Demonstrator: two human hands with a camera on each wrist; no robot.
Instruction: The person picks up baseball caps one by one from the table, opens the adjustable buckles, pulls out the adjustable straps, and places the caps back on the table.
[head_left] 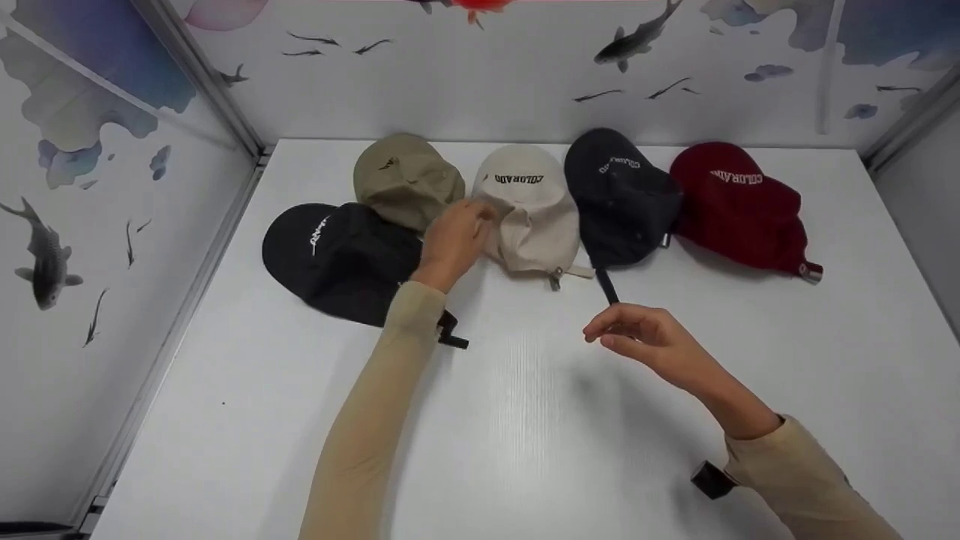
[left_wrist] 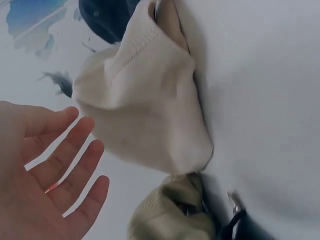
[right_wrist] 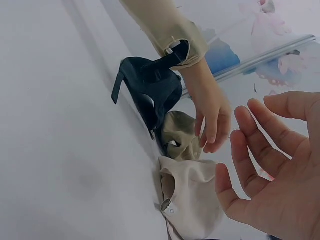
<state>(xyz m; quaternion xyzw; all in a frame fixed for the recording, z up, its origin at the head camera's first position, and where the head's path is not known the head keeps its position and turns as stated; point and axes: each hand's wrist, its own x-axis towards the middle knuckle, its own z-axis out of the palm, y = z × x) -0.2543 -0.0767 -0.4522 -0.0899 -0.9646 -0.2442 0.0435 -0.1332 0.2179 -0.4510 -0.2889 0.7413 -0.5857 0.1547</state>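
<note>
Five caps lie in a row: a black cap [head_left: 345,259] at the left, an olive cap [head_left: 409,180], a cream cap [head_left: 529,210] in the middle, a dark navy cap [head_left: 622,199] and a red cap [head_left: 739,206] at the right. My left hand [head_left: 456,236] hovers between the olive and cream caps, fingers loosely bent and holding nothing. In the left wrist view its fingers [left_wrist: 82,165] stand apart beside the cream cap [left_wrist: 145,110]. Over the table, nearer me than the navy cap's strap, my right hand [head_left: 656,341] hangs with relaxed fingers and nothing in them.
The caps rest on a white table [head_left: 517,420]. White panels [head_left: 480,82] painted with fish and watercolour blots rise behind it and along the sides. A small black block [head_left: 712,480] is at my right sleeve.
</note>
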